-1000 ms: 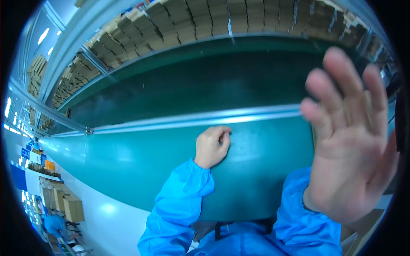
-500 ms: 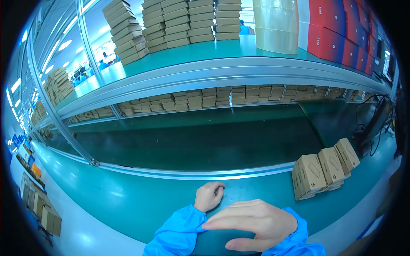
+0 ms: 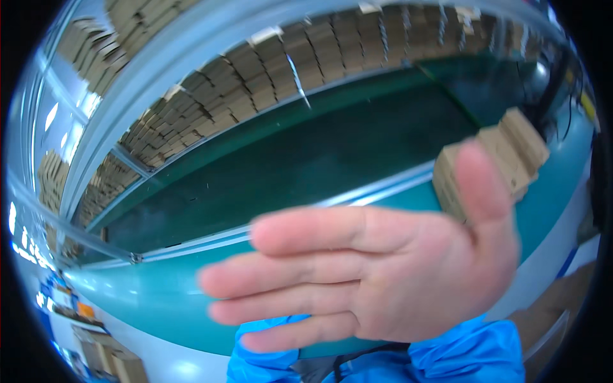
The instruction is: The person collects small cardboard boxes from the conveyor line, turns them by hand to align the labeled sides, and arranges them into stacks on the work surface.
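Note:
My right hand (image 3: 389, 274) is raised close in front of me, palm facing me. Its fingers stretch out toward the left and the thumb points up, with nothing held. From the lower left comes the blue sleeve (image 3: 265, 338) of my left arm. The left hand itself is hidden behind the right one. Beyond my right thumb, a small group of brown cardboard boxes (image 3: 511, 153) stands on the teal worktop (image 3: 159, 287); the thumb covers part of them.
A metal rail (image 3: 211, 241) divides the worktop from a long, dark green recessed surface (image 3: 306, 166). Rows of brown boxes (image 3: 236, 83) line its far side, beneath a metal-framed shelf (image 3: 137, 70). Black cables (image 3: 567, 115) hang at the right. Cartons (image 3: 121, 364) stand at the lower left.
My right hand has risen toward me and turned palm-in, its fingers straightened. My left hand has gone out of sight behind it. The view has tilted and dropped lower.

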Available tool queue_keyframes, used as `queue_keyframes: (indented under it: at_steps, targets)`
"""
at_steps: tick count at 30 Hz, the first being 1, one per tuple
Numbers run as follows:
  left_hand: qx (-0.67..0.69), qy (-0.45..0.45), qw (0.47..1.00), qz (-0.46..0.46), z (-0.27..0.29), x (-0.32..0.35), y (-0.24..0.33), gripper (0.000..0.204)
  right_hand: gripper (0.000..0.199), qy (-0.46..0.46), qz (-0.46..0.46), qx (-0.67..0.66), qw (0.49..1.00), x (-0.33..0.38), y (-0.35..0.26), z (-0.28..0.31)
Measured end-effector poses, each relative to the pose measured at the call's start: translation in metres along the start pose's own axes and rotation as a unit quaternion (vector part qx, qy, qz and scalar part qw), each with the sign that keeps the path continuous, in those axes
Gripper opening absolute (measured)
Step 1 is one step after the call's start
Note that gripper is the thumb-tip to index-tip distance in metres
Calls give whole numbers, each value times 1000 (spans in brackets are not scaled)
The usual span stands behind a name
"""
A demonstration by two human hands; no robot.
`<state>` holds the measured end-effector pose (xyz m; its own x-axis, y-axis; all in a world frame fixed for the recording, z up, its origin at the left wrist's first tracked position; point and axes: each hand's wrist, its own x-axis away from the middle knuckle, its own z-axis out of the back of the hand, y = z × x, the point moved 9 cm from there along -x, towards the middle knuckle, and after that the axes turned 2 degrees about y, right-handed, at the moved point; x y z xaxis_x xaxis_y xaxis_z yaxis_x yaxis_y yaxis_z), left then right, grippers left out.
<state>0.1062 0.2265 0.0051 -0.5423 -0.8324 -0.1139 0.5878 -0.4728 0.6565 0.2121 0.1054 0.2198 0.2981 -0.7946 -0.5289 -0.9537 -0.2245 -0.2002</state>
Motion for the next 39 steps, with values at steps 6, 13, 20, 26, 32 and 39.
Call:
queue_keyframes:
  at_steps: [6, 13, 20, 26, 32, 39]
  targets:
    - [-42, -81, 996, 4, -13, 11, -28, 17, 99, 36, 96, -50, 993, 29, -3, 34]
    - [-28, -64, 998, 7, -15, 4, -29, 16, 98, 59, 97, -50, 992, 29, -11, 39]
    - [-9, -50, 999, -13, -15, -6, -17, 16, 97, 79, 109, -29, 990, 31, -17, 33]
    - [1, -36, 999, -34, -10, -13, -1, 16, 96, 88, 122, -14, 988, 34, -24, 19]
    - [16, -10, 999, -50, -1, -14, 15, 15, 95, 96, 121, 3, 988, 36, -27, 3]
    - [29, 62, 994, -89, 22, -8, 61, 13, 94, 94, 121, 31, 988, 36, -36, -15]
